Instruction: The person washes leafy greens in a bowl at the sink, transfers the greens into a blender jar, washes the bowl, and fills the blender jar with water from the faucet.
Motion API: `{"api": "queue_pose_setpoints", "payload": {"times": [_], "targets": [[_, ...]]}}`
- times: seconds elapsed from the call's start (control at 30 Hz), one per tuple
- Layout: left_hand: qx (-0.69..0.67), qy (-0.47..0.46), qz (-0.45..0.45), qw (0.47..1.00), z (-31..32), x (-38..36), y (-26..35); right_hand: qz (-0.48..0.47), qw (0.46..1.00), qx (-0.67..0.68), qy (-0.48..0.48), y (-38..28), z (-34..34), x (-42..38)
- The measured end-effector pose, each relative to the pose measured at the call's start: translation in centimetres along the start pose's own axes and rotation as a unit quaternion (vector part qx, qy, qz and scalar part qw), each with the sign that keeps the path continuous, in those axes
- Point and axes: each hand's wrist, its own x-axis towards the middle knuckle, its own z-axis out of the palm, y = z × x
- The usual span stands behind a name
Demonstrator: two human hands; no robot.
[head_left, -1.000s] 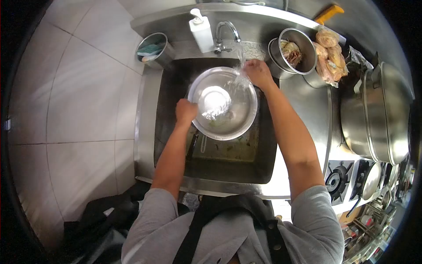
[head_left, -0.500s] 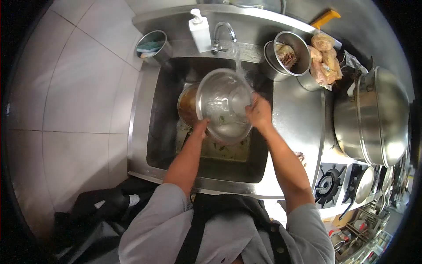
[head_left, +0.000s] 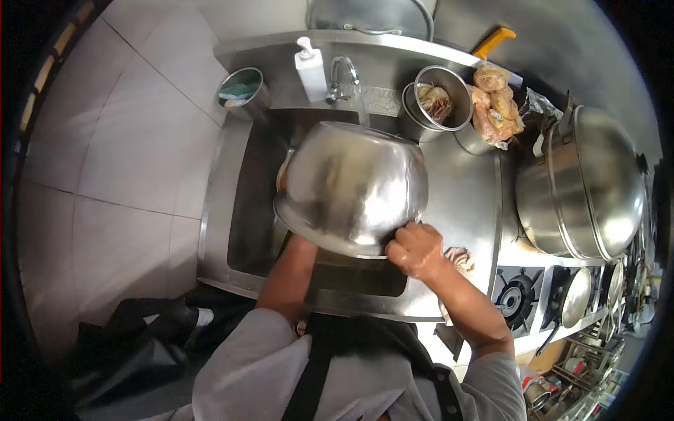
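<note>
A large steel bowl point(head_left: 351, 186) is tipped over the sink point(head_left: 246, 242), its shiny outside facing me and its mouth turned down toward the front of the basin. My right hand point(head_left: 415, 250) is closed on the near right part of the rim. My left hand point(head_left: 302, 244) goes under the near edge of the bowl, which hides its fingers. Behind the bowl, water runs from the faucet point(head_left: 344, 74). Beyond its left edge a sliver of another round vessel point(head_left: 282, 175) shows in the sink.
A white pump bottle point(head_left: 311, 74) and a steel container with cloths point(head_left: 242, 95) stand along the back. On the right are a steel pot with food point(head_left: 442, 98), bagged food point(head_left: 497, 105), a big lidded pot point(head_left: 583, 182) and a gas burner point(head_left: 518, 295). A crumpled cloth point(head_left: 460, 259) lies near my right forearm.
The bowl has gone from mouth up, with water inside, to tipped over with its outside toward me. My right hand has come nearer with the rim; my left hand has slipped from sight beneath.
</note>
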Motion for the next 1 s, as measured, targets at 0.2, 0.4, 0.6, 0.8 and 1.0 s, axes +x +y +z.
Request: {"api": "queue_pose_setpoints", "payload": {"times": [0.2, 0.4, 0.6, 0.8, 1.0], "targets": [[0.104, 0.160, -0.001, 0.982, 1.5, -4.0, 3.0, 0.074, 0.996, -0.005, 0.048, 5.7, 3.4, 1.4], [0.151, 0.069, 0.068, 0.984, -7.0, 0.0, -0.1, 0.112, 0.992, -0.038, 0.036, 7.7, 4.8, 1.6], [0.315, 0.054, -0.080, 0.944, -5.4, 2.0, -3.0, 0.078, 0.994, -0.067, 0.038, 7.2, 2.7, 1.2], [0.139, -0.049, -0.068, 0.987, -0.7, 7.0, 2.8, 0.059, 0.994, -0.065, 0.069, 4.9, -2.9, 0.7], [0.300, -0.002, 0.036, 0.953, 11.7, 9.1, 16.3, 0.065, 0.997, -0.034, -0.013, 1.6, -5.9, -0.6]]}}
